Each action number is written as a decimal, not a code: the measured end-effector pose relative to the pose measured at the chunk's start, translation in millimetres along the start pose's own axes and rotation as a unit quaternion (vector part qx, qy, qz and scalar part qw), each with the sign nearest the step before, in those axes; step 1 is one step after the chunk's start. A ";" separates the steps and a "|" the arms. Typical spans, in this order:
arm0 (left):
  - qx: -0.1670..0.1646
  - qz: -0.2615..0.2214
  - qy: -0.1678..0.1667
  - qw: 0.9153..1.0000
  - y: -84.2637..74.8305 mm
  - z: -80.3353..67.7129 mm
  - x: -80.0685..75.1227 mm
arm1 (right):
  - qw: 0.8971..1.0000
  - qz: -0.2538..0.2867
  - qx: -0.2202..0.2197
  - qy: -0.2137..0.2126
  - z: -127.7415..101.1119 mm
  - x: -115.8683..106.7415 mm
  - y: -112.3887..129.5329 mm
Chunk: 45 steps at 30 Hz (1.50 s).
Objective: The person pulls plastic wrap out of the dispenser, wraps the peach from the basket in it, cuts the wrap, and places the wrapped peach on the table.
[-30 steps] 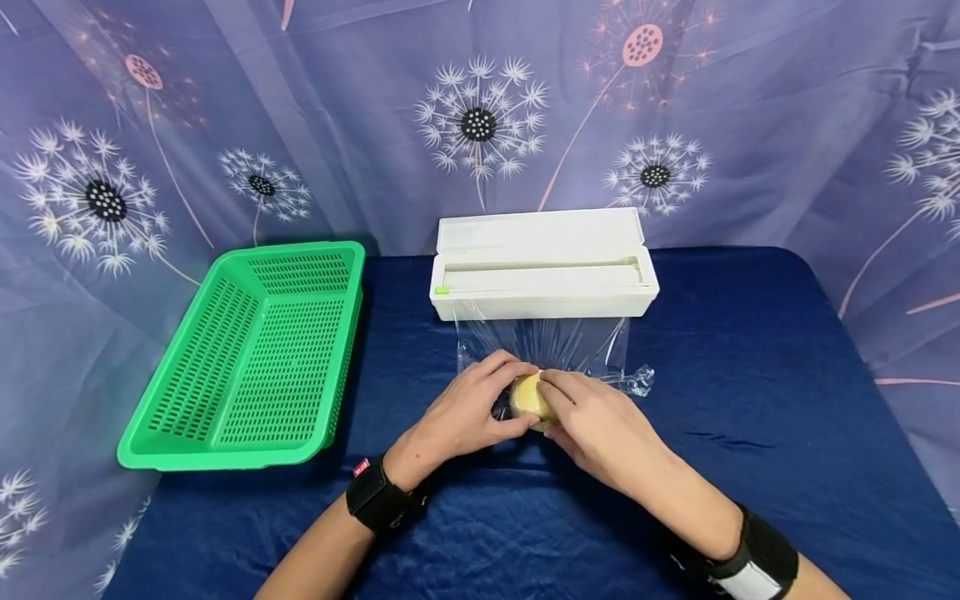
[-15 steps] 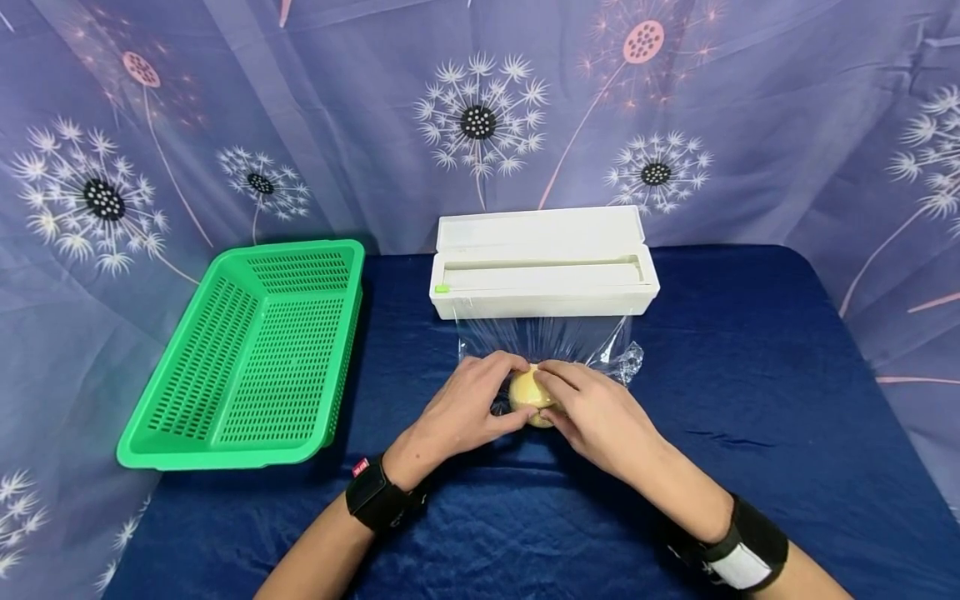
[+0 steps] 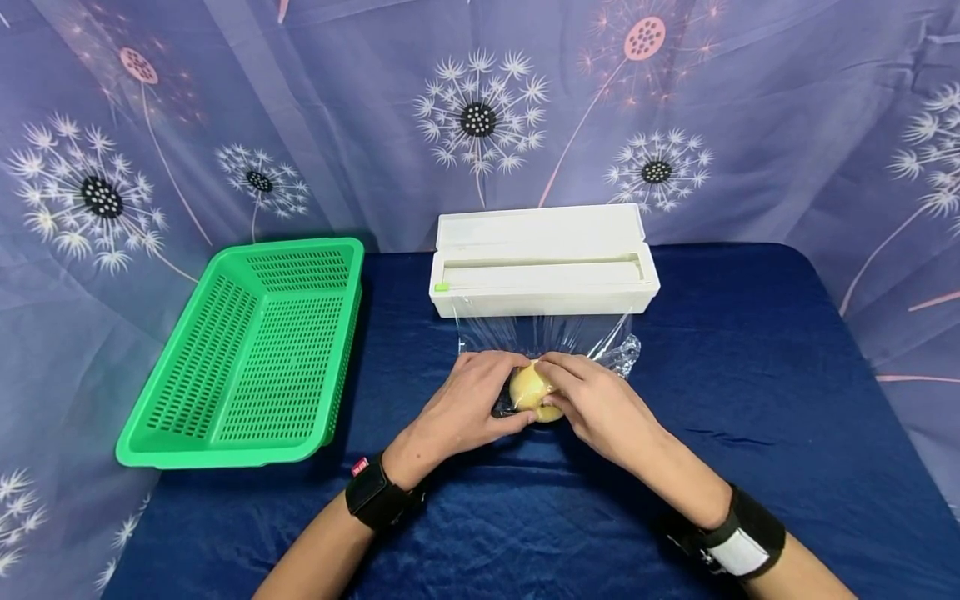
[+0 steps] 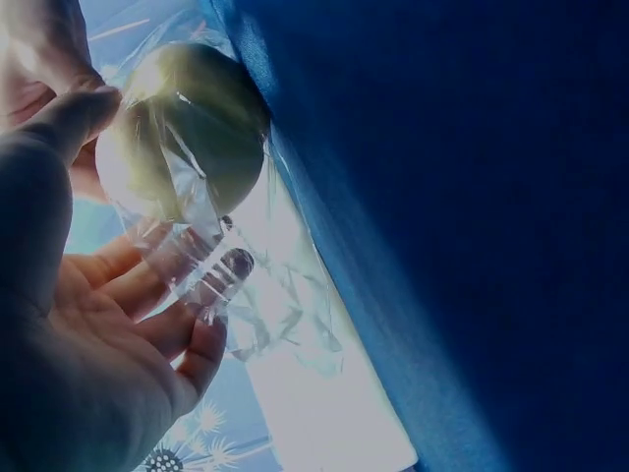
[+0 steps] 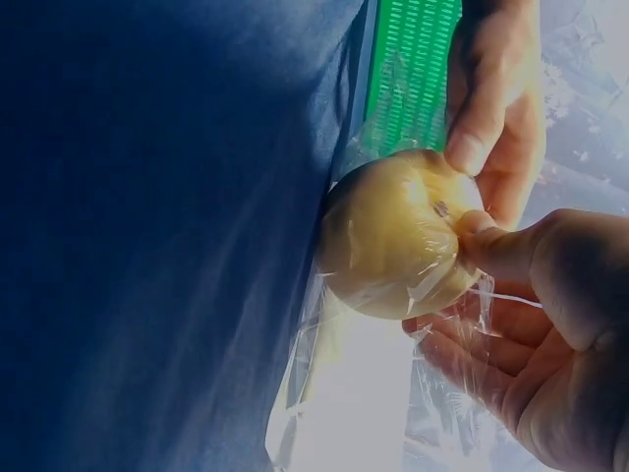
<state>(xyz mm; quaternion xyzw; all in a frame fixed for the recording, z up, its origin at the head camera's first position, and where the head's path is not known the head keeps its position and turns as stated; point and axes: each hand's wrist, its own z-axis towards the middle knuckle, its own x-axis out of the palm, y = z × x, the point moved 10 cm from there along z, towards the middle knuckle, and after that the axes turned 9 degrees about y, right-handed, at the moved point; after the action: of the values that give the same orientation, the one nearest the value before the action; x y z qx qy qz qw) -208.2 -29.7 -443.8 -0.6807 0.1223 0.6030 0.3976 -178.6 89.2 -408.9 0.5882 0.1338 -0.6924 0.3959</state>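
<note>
A round yellow fruit (image 3: 528, 390), partly covered in clear plastic wrap (image 3: 517, 332), sits between both hands. My left hand (image 3: 467, 402) grips its left side, with the thumb at the near edge and the fingers beyond. From the right, my right hand (image 3: 606, 407) holds it, and in the right wrist view the thumb presses by a dimple with a dark spot on the fruit (image 5: 378, 241). The left wrist view shows crinkled film over the fruit (image 4: 211, 138) and across the left fingers. A strip of wrap stretches back to a white dispenser box (image 3: 543, 303), its lid raised.
A green plastic basket (image 3: 330, 417) stands on the left of the table, over the dark blue cloth (image 3: 750, 358). Bunched wrap (image 3: 624, 357) lies right of the hands. A dandelion-patterned curtain (image 3: 360, 100) hangs behind the table.
The fruit has turned slightly in the hands, and the right thumb has shifted up onto it. The bunched wrap on the right has been drawn inward and a little away.
</note>
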 end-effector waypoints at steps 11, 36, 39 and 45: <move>0.011 0.059 0.021 0.998 -4.7 -2.4 4.6 | 1.000 -0.007 -0.005 -0.002 1.4 2.5 -4.5; 0.062 0.214 -0.064 0.973 -41.7 0.9 -8.2 | 0.995 0.089 0.031 0.040 9.3 5.5 -30.5; 0.063 0.206 -0.060 0.975 -39.2 2.9 -5.6 | 0.993 0.106 0.039 0.047 9.4 6.8 -35.4; 0.059 0.191 -0.059 0.978 -33.4 6.3 -2.4 | 0.989 0.126 0.054 0.060 10.4 10.5 -41.0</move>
<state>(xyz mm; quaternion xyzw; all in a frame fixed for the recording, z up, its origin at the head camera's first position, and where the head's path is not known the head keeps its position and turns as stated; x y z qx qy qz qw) -191.8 -4.3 -428.1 -0.5836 0.2613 0.6987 0.3210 -214.9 105.0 -427.2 0.6610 0.0448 -0.6068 0.4392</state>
